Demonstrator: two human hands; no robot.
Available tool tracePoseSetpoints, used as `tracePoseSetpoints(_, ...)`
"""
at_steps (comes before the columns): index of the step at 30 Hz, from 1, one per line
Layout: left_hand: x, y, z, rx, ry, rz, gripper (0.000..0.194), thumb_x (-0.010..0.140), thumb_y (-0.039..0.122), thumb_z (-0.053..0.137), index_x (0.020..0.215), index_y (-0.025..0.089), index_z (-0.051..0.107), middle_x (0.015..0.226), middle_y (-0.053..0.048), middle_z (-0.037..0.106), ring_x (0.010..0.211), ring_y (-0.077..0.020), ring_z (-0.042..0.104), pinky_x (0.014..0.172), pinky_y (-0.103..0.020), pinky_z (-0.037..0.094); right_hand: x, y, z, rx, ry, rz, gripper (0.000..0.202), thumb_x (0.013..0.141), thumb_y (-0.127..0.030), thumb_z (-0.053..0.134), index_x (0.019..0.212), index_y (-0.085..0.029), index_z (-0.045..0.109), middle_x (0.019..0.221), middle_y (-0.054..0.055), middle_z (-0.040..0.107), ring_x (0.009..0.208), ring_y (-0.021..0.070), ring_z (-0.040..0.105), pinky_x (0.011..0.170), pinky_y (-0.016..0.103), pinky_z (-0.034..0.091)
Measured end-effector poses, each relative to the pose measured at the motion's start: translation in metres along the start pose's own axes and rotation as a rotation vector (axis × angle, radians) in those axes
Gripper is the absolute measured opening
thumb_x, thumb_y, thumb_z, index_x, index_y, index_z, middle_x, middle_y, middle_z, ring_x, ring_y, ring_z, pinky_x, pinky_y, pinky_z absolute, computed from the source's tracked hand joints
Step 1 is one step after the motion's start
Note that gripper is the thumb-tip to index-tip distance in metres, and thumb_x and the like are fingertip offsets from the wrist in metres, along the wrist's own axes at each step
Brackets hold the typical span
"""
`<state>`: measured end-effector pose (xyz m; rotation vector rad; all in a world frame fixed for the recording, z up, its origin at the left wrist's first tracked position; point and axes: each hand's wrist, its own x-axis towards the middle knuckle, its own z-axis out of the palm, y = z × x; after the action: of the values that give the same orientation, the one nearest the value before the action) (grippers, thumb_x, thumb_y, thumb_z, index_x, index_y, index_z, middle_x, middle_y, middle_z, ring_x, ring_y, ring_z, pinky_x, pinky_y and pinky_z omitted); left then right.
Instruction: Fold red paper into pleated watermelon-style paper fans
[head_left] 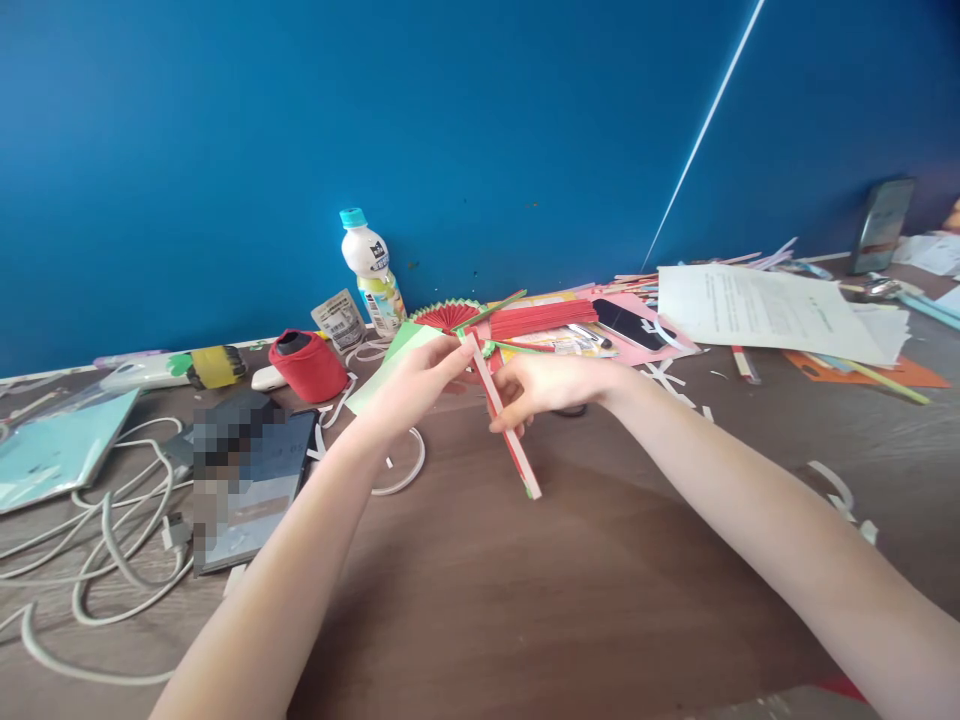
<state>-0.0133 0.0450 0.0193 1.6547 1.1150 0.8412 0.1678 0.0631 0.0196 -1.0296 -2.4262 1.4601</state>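
A narrow folded paper strip, white on top with red and green edges, slants above the brown table. My left hand pinches its upper end. Around its middle, the fingers of my right hand are closed. Just behind my hands lies a red pleated fan with a green edge. A stack of red folded paper lies to its right. Under my left hand's side is a light green sheet.
A bottle stands by the blue wall, near a red roll. White cables and a tablet lie left. Printed papers, paper scraps and an upright phone are on the right.
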Motion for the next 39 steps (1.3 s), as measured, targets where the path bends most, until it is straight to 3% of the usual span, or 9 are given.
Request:
tracePoseSetpoints(6,0.0,-0.004,0.0,-0.151,-0.007,-0.069,0.028,0.074,0.043,0.058,0.076,0.015,0.052,0.074,-0.001,0.06,0.069,-0.0128,0.059,0.07,-0.029,0.047,-0.001,0.001,0.003,0.02,-0.122,0.003,0.034,0.071,-0.047,0.062,0.08,-0.015,0.063,0.079,0.005,0.067,0.067,0.0125,0.061,0.059,0.022,0.047)
tracePoseSetpoints(8,-0.002,-0.002,-0.002,-0.121,-0.027,-0.088,0.028,0.074,0.043,0.058,0.074,0.015,0.053,0.072,-0.001,0.06,0.068,-0.0124,0.059,0.069,-0.028,0.047,-0.004,0.0,0.0,0.056,-0.045,-0.01,0.039,0.075,-0.052,0.056,0.087,-0.015,0.062,0.084,0.007,0.067,0.07,0.0136,0.062,0.059,0.023,0.048)
tracePoseSetpoints(12,-0.005,0.005,-0.001,-0.054,-0.104,-0.091,0.028,0.074,0.043,0.057,0.077,0.015,0.056,0.075,-0.001,0.061,0.072,-0.0139,0.06,0.069,-0.028,0.046,-0.008,0.0,-0.004,0.152,0.265,-0.103,0.039,0.077,-0.053,0.053,0.092,-0.017,0.056,0.086,0.006,0.064,0.069,0.0137,0.063,0.06,0.025,0.049)
tracePoseSetpoints(15,-0.007,0.008,0.001,0.103,-0.119,-0.05,0.029,0.076,0.045,0.052,0.08,0.017,0.057,0.076,-0.002,0.062,0.073,-0.0154,0.059,0.071,-0.029,0.045,-0.009,0.0,-0.006,0.189,0.328,-0.118,0.036,0.077,-0.05,0.056,0.09,-0.017,0.055,0.085,0.006,0.064,0.067,0.0134,0.063,0.062,0.026,0.05)
tracePoseSetpoints(22,-0.012,0.013,0.003,0.626,-0.076,0.069,0.028,0.082,0.041,0.039,0.072,0.02,0.054,0.066,0.001,0.055,0.06,-0.014,0.047,0.056,-0.025,0.034,-0.015,-0.002,-0.008,0.112,0.29,-0.081,0.022,0.077,-0.036,0.059,0.083,-0.016,0.058,0.081,0.006,0.067,0.07,0.0137,0.064,0.063,0.026,0.049)
tracePoseSetpoints(32,-0.01,0.007,0.009,0.737,-0.142,0.171,0.022,0.083,0.026,0.033,0.075,0.02,0.052,0.07,0.0,0.055,0.067,-0.0152,0.048,0.062,-0.025,0.036,-0.019,-0.012,-0.006,-0.018,0.177,-0.025,0.008,0.077,-0.022,0.053,0.076,-0.016,0.059,0.072,0.003,0.066,0.068,0.0141,0.063,0.06,0.024,0.047)
tracePoseSetpoints(34,-0.009,0.006,0.01,0.764,-0.065,0.216,0.017,0.083,0.026,0.036,0.08,0.02,0.052,0.078,-0.002,0.056,0.073,-0.0161,0.05,0.065,-0.026,0.037,-0.019,-0.01,-0.007,-0.025,0.206,-0.034,0.007,0.077,-0.02,0.053,0.074,-0.015,0.058,0.068,0.003,0.065,0.066,0.0139,0.063,0.058,0.024,0.046)
tracePoseSetpoints(37,-0.009,0.007,0.013,0.82,0.191,0.361,0.012,0.081,0.024,0.043,0.087,0.019,0.052,0.095,-0.006,0.054,0.089,-0.0189,0.049,0.075,-0.029,0.038,-0.018,-0.008,-0.008,-0.022,0.297,-0.026,0.006,0.075,-0.018,0.053,0.07,-0.015,0.056,0.065,0.003,0.063,0.062,0.013,0.061,0.056,0.023,0.046)
tracePoseSetpoints(39,-0.01,0.008,0.014,0.808,0.256,0.356,0.011,0.081,0.024,0.043,0.081,0.019,0.053,0.092,-0.005,0.054,0.086,-0.0181,0.05,0.074,-0.029,0.038,-0.018,-0.008,-0.008,-0.025,0.334,-0.012,0.007,0.075,-0.018,0.054,0.069,-0.016,0.056,0.064,0.003,0.063,0.06,0.0124,0.06,0.054,0.022,0.045)
